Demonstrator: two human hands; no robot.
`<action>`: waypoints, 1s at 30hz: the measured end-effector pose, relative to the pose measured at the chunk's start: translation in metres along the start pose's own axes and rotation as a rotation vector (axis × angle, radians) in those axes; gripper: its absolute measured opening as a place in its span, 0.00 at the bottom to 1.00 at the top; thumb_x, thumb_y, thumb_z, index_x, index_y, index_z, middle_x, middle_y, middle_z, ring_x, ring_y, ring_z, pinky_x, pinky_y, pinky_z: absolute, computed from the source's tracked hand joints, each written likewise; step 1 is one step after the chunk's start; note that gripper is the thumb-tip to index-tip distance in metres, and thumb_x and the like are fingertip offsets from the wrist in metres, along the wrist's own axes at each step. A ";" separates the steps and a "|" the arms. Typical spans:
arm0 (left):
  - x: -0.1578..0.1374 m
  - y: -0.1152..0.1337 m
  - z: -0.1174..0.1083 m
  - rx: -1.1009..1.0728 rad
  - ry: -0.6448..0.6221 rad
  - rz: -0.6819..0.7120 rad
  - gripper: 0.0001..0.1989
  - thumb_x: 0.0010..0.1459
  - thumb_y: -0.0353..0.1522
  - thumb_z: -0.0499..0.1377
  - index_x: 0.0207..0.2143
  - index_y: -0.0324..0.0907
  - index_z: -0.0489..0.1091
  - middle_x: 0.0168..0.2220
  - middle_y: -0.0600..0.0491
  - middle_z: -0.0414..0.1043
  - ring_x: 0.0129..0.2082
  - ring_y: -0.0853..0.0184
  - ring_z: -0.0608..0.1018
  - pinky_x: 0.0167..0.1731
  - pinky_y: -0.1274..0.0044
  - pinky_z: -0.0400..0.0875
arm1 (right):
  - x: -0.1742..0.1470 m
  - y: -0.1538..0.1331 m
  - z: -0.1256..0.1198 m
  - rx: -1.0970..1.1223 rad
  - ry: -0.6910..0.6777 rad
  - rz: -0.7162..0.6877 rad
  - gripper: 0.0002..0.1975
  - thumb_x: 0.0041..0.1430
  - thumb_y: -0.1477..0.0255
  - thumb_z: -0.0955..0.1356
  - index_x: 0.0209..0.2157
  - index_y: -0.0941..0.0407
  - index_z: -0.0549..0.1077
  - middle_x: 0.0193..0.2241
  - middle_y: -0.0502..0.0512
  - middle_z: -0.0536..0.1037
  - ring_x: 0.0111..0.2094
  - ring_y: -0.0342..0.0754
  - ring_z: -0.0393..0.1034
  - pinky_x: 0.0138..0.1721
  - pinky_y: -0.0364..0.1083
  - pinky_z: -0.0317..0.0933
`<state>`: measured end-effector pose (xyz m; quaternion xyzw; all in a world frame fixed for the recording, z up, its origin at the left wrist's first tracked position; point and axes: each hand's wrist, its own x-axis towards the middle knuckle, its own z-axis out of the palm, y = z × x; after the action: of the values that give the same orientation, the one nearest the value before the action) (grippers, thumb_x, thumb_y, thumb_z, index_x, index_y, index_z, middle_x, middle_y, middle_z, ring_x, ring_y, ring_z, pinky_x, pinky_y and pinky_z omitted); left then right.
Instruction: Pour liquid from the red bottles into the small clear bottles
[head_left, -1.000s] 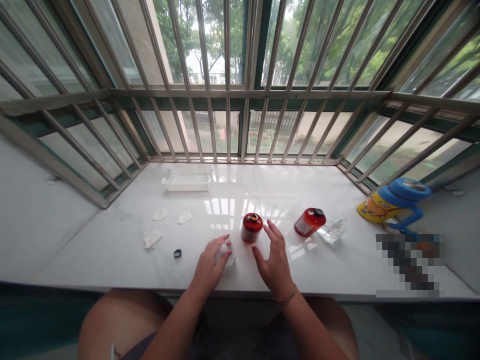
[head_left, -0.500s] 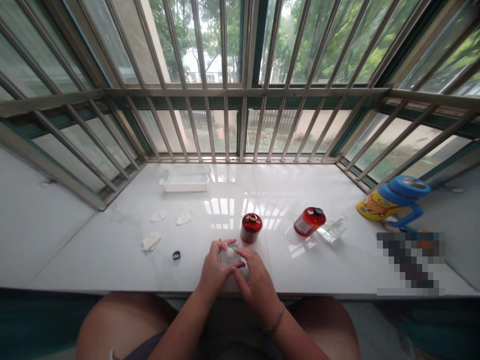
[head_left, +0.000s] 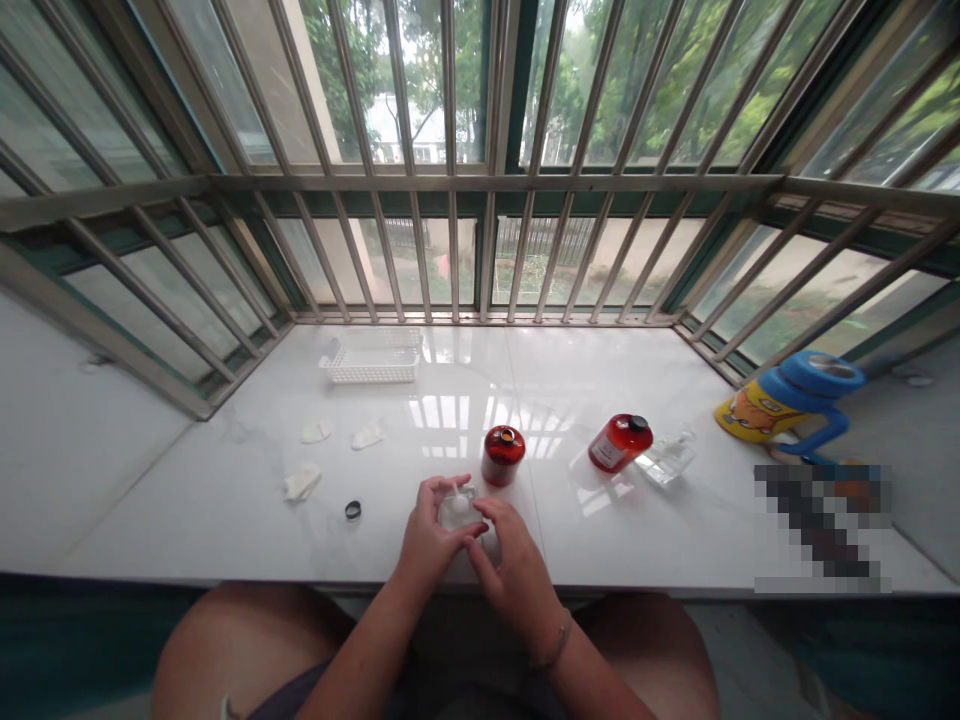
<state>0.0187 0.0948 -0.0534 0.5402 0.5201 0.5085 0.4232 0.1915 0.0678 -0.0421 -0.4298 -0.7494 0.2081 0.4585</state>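
A clear bottle with a white pump top (head_left: 457, 510) sits between my two hands near the front of the counter. My left hand (head_left: 429, 535) is closed around its left side, with the thumb along the near side. From the right, my right hand (head_left: 514, 555) has its curled fingertips at the bottle, and its thumb lies close to the left thumb. Just beyond my hands an amber-red bottle (head_left: 502, 458) stands upright with its mouth uncovered. A small black cap (head_left: 352, 511) lies to the left. The bottle's lower part is hidden by my fingers.
A second red bottle with a black cap (head_left: 621, 443) is at the right, beside a clear bottle (head_left: 667, 460) lying down. Crumpled white tissues (head_left: 302, 483) and a white basket (head_left: 373, 360) are at the left. A yellow-blue flask (head_left: 787, 395) stands far right. Barred windows enclose the back.
My right index finger has drawn back slightly to the right, off the pump top. The pump's spout shows more clearly, pointing away from me. The other things have not moved.
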 end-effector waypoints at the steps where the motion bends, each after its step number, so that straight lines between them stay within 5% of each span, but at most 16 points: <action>1: 0.000 0.001 -0.001 0.005 -0.020 -0.010 0.33 0.50 0.33 0.76 0.53 0.48 0.63 0.63 0.41 0.77 0.64 0.52 0.78 0.67 0.54 0.68 | 0.000 0.000 0.000 0.000 0.001 -0.003 0.24 0.71 0.70 0.69 0.66 0.51 0.66 0.58 0.64 0.77 0.59 0.60 0.74 0.59 0.62 0.74; 3: 0.001 0.003 -0.003 0.055 -0.047 -0.014 0.31 0.50 0.33 0.76 0.53 0.48 0.67 0.63 0.42 0.77 0.66 0.51 0.76 0.71 0.52 0.61 | 0.000 0.000 0.000 0.003 0.002 -0.006 0.24 0.71 0.71 0.69 0.66 0.51 0.66 0.58 0.65 0.77 0.60 0.60 0.74 0.59 0.62 0.74; 7: 0.002 0.000 -0.003 0.087 -0.008 0.016 0.23 0.51 0.32 0.75 0.38 0.48 0.63 0.59 0.45 0.81 0.69 0.51 0.73 0.74 0.50 0.52 | 0.000 0.000 0.000 0.017 0.002 0.001 0.24 0.71 0.71 0.69 0.65 0.51 0.67 0.58 0.64 0.77 0.59 0.60 0.74 0.59 0.62 0.74; 10: 0.001 -0.001 -0.001 0.067 0.001 0.021 0.24 0.52 0.33 0.75 0.40 0.48 0.62 0.58 0.44 0.81 0.66 0.52 0.76 0.72 0.51 0.58 | 0.000 0.000 0.000 0.017 0.005 0.006 0.24 0.71 0.71 0.69 0.65 0.50 0.67 0.58 0.64 0.77 0.59 0.60 0.74 0.59 0.62 0.74; 14: 0.002 0.004 -0.002 0.059 -0.044 0.002 0.34 0.52 0.35 0.75 0.59 0.48 0.66 0.62 0.42 0.78 0.64 0.51 0.78 0.66 0.55 0.70 | 0.000 0.000 0.000 0.017 0.004 0.002 0.24 0.71 0.71 0.69 0.66 0.50 0.66 0.58 0.64 0.77 0.59 0.60 0.74 0.59 0.62 0.74; 19: 0.003 0.005 -0.004 0.138 -0.043 0.033 0.19 0.53 0.34 0.74 0.42 0.47 0.70 0.58 0.45 0.81 0.66 0.50 0.76 0.74 0.49 0.54 | 0.000 -0.001 -0.001 0.010 0.005 -0.012 0.24 0.71 0.71 0.69 0.66 0.51 0.66 0.58 0.64 0.77 0.59 0.60 0.74 0.59 0.62 0.75; 25: 0.002 0.003 -0.002 0.085 -0.052 0.014 0.24 0.53 0.35 0.74 0.49 0.47 0.69 0.59 0.45 0.80 0.63 0.52 0.79 0.66 0.55 0.69 | -0.001 -0.002 0.001 -0.015 0.021 -0.038 0.27 0.70 0.72 0.70 0.67 0.50 0.65 0.58 0.65 0.77 0.59 0.61 0.75 0.59 0.63 0.75; 30: 0.002 0.009 -0.007 0.065 -0.100 -0.002 0.25 0.53 0.35 0.74 0.50 0.47 0.68 0.62 0.42 0.78 0.62 0.51 0.79 0.65 0.54 0.71 | -0.004 0.002 0.005 -0.025 -0.054 -0.074 0.33 0.69 0.73 0.69 0.72 0.50 0.60 0.64 0.65 0.74 0.64 0.62 0.71 0.63 0.64 0.72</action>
<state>0.0129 0.0959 -0.0437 0.5780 0.5151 0.4631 0.4314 0.1893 0.0662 -0.0483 -0.4016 -0.7794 0.1930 0.4403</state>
